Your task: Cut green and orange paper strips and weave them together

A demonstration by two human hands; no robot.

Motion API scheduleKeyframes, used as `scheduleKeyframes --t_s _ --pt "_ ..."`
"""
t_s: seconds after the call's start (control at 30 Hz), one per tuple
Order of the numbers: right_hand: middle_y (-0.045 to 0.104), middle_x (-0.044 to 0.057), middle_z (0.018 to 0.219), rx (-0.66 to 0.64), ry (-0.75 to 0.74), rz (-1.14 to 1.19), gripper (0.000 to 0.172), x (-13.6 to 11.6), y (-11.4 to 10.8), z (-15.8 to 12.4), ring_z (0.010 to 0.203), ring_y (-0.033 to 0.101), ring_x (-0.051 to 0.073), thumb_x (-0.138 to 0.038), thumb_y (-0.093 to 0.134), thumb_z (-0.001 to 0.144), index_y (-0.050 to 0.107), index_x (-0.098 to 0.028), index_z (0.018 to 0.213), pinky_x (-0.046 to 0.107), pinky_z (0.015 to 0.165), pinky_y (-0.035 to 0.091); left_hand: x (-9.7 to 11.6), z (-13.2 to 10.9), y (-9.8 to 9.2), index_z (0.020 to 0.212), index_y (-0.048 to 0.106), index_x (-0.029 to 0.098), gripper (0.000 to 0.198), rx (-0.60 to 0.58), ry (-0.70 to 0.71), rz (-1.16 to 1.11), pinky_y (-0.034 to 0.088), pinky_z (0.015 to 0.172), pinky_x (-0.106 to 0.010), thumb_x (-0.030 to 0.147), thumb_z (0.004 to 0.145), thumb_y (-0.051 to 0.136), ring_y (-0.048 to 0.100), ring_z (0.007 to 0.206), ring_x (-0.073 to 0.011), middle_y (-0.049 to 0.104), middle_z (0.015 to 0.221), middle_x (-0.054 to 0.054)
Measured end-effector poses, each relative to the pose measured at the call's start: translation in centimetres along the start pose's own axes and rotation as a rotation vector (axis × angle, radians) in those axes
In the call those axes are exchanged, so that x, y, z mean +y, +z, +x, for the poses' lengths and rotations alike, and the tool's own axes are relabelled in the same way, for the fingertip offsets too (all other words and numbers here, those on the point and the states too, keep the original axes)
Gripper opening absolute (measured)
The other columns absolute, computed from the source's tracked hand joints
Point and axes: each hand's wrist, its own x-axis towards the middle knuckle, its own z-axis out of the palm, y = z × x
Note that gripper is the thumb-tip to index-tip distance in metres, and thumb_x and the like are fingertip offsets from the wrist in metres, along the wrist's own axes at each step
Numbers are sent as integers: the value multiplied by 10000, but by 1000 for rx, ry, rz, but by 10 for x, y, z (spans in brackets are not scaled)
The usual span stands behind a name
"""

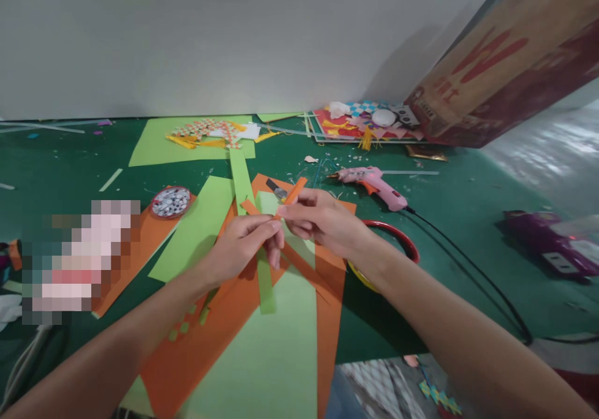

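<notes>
My left hand (pixel 253 235) and my right hand (pixel 322 216) meet above a pile of coloured paper. Both pinch a narrow orange paper strip (pixel 296 191), whose ends stick up in a V between the fingertips; whether it is one folded strip or two, I cannot tell. Under the hands runs a long light-green paper strip (pixel 266 291). Orange paper (pixel 206 360) and pale green paper (pixel 276 350) lie beneath. Just behind my right fingers rests a utility knife (pixel 277 189), partly hidden. My right forearm passes over red-and-yellow scissors handles (pixel 395 229).
To the right lies a pink glue gun (pixel 374 182) with a black cord. Beyond it are a purple device (pixel 552 244) and a large cardboard box (pixel 496 76). Woven paper pieces (pixel 206 131) lie at the back. A round container of googly eyes (pixel 171 202) sits left.
</notes>
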Motion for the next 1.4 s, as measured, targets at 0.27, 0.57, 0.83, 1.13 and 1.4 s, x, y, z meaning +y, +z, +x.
scheduleKeyframes --t_s 0.27,0.57,0.83,1.13,1.4 --pt "347 -112 371 23 15 -36 439 1 1 -1 364 369 40 -300 851 524 426 -189 506 214 393 221 1 0 1 649 545 160 299 24 15 11 462 610 -225 251 902 414 576 501 -108 577 490 20" --pt "347 -108 392 21 -39 -21 442 -3 -4 1 367 326 26 -336 825 560 414 -185 504 214 397 178 0 0 1 624 519 165 323 0 19 -17 445 575 -219 265 912 412 568 489 -105 540 471 33" --pt "338 -112 391 -6 -15 -75 437 -2 -1 0 370 348 38 -351 824 572 420 -188 529 210 403 209 1 0 1 650 517 164 301 5 4 -19 446 589 -221 265 910 404 573 495 -105 548 474 36" --pt "335 -100 422 35 -113 -73 413 -7 -12 1 384 346 46 -320 774 670 403 -195 539 222 417 199 3 0 1 621 499 168 328 -15 7 -31 447 590 -230 287 912 408 575 497 -109 519 468 35" --pt "314 -79 448 177 -164 -4 405 -16 -21 6 383 341 51 -290 715 720 381 -193 513 233 409 194 3 -2 0 619 499 166 325 -24 29 -51 447 580 -226 277 909 401 582 501 -113 506 467 32"
